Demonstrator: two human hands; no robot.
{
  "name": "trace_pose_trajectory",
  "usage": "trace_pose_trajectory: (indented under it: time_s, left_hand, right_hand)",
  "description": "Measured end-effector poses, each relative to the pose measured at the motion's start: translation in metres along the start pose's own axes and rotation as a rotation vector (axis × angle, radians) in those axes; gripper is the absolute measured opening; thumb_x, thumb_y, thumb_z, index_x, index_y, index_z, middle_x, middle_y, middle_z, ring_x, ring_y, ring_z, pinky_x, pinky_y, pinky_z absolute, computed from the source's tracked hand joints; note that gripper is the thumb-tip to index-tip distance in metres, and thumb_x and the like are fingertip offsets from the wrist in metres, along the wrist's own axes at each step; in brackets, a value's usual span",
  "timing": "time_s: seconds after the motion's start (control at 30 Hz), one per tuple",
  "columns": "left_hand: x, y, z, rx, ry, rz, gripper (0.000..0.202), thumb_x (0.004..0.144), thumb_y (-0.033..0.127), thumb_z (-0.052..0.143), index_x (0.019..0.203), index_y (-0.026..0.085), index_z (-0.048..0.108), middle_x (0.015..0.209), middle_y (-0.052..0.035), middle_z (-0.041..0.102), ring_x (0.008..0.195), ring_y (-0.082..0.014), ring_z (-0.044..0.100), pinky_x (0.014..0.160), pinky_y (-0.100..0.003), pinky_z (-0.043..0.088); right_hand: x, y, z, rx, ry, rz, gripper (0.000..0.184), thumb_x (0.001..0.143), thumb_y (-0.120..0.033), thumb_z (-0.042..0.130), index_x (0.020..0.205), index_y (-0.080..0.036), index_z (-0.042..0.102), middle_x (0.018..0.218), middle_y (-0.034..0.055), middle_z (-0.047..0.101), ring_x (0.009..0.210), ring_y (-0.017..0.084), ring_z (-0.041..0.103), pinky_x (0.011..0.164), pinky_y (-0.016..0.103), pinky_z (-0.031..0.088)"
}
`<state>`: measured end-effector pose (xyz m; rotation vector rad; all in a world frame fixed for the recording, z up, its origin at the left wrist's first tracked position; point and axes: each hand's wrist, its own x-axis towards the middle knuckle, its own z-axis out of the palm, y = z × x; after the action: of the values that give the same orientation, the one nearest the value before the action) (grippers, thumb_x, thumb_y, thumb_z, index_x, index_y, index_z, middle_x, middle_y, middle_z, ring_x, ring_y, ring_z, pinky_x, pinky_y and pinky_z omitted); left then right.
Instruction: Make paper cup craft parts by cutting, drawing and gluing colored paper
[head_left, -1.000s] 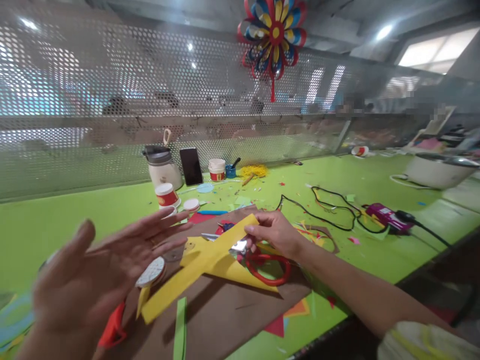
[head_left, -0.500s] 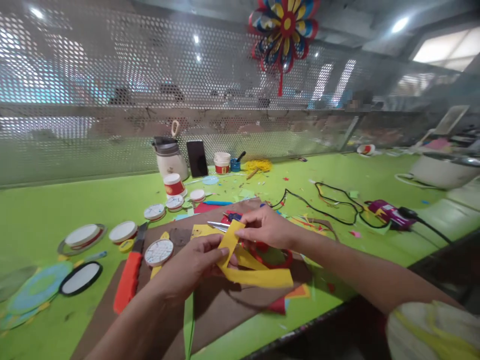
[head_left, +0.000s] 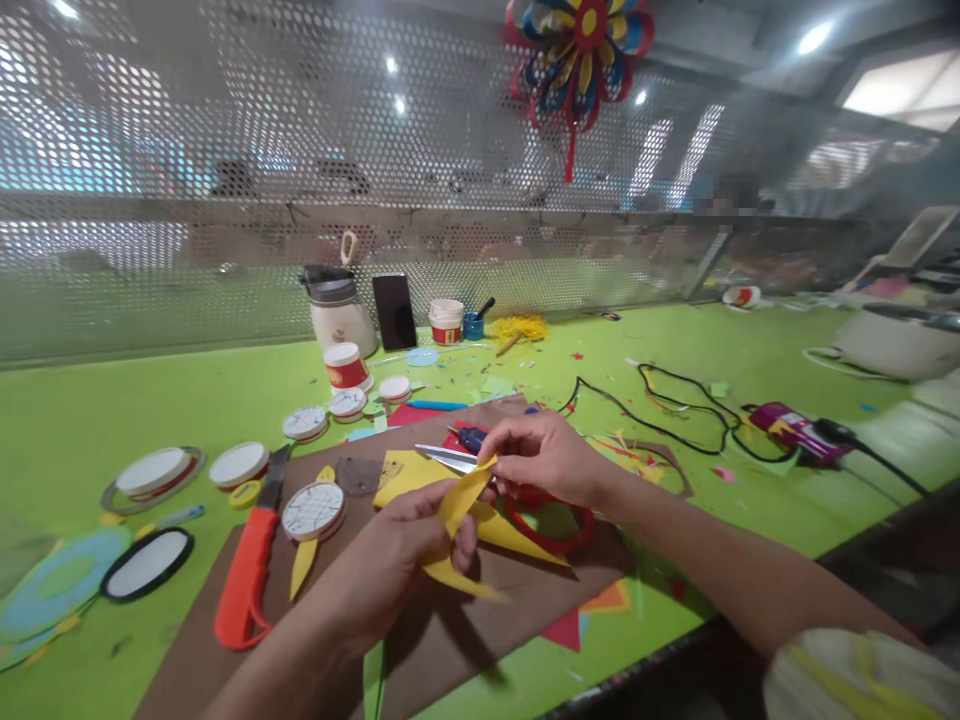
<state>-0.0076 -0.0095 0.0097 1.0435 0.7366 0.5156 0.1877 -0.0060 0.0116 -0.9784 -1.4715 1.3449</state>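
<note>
Between my two hands a yellow paper strip (head_left: pixel 466 497) is held above a brown board (head_left: pixel 450 650). My left hand (head_left: pixel 424 535) is closed on its lower part, and the loose end hangs to the right. The fingers of my right hand (head_left: pixel 536 455) pinch its upper end. Under my hands lie red-handled scissors (head_left: pixel 581 530), blades pointing left, on a yellow paper sheet (head_left: pixel 397 470). A dark blue tool (head_left: pixel 471 438) with a thin metal tip rests just behind. Left of my hands are a round white lid (head_left: pixel 313 510) and a red-handled knife (head_left: pixel 251 570).
Beyond the board stand a red-and-white tub (head_left: pixel 347 368), a kettle (head_left: pixel 341 310) and a phone (head_left: pixel 394 312). A black cable runs right to a purple power device (head_left: pixel 799 432). Several paper scraps and lids lie on the green table (head_left: pixel 247 390). A perforated screen (head_left: pixel 262 130) rises behind.
The yellow strip has turned and twisted between my hands; its loose end now hangs lower. The view has shifted slightly, and the scissors' blades show more.
</note>
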Motion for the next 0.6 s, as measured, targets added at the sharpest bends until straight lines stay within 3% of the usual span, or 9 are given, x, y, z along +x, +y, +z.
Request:
trace_pose_trajectory:
  time_s: [0.1,0.17,0.3,0.4,0.5,0.6]
  left_hand:
    - [0.002,-0.003,0.000,0.036,0.001,0.026,0.022,0.063,0.006,0.048,0.069,0.014,0.067,0.067,-0.0031,0.063,0.062,-0.0132,0.056,0.068,-0.025,0.043]
    - [0.002,-0.003,-0.002,0.064,0.024,-0.001,0.022,0.064,0.008,0.048,0.071,0.014,0.067,0.062,-0.0019,0.060,0.055,-0.0117,0.051,0.060,-0.024,0.040]
    - [0.001,-0.001,-0.006,0.100,0.060,-0.031,0.028,0.059,0.012,0.053,0.080,0.015,0.070,0.053,0.0016,0.052,0.044,-0.0083,0.033,0.043,-0.022,0.022]
    - [-0.002,0.003,-0.003,0.035,0.042,-0.026,0.027,0.065,0.027,0.056,0.086,0.015,0.069,0.054,-0.0002,0.053,0.046,-0.0108,0.035,0.043,-0.023,0.022]
    - [-0.005,0.005,0.002,0.107,0.051,-0.034,0.040,0.082,0.048,0.046,0.065,0.016,0.064,0.051,-0.0014,0.050,0.046,-0.0113,0.036,0.046,-0.024,0.027]
    - [-0.007,0.006,0.006,0.308,0.019,-0.026,0.053,0.087,0.051,0.041,0.051,0.016,0.055,0.048,-0.0005,0.046,0.044,-0.0096,0.031,0.045,-0.025,0.023]
  right_hand:
    - [-0.005,-0.002,-0.001,-0.031,0.028,-0.022,0.009,0.070,-0.011,0.060,0.077,-0.015,0.065,0.060,-0.0031,0.061,0.050,0.007,0.056,0.050,0.020,0.046]
    - [-0.008,-0.004,-0.001,-0.074,0.042,-0.053,0.009,0.070,-0.011,0.060,0.077,-0.015,0.065,0.062,-0.0029,0.059,0.051,0.008,0.056,0.051,0.020,0.045]
    - [-0.014,-0.009,-0.001,-0.156,0.000,-0.119,0.010,0.071,-0.010,0.058,0.077,-0.016,0.064,0.067,-0.0015,0.059,0.053,0.008,0.056,0.052,0.021,0.044]
    - [-0.016,-0.013,-0.002,-0.165,-0.043,-0.156,0.011,0.071,-0.009,0.058,0.076,-0.016,0.063,0.067,-0.0008,0.059,0.055,0.009,0.056,0.054,0.022,0.044]
    - [-0.017,-0.014,-0.003,-0.124,-0.072,-0.147,0.009,0.071,-0.009,0.059,0.076,-0.015,0.063,0.066,-0.0007,0.058,0.056,0.010,0.056,0.055,0.022,0.045]
    - [-0.017,-0.015,-0.006,-0.033,-0.101,-0.116,0.008,0.072,-0.009,0.059,0.076,-0.014,0.063,0.065,-0.0009,0.058,0.054,0.009,0.056,0.054,0.022,0.045]
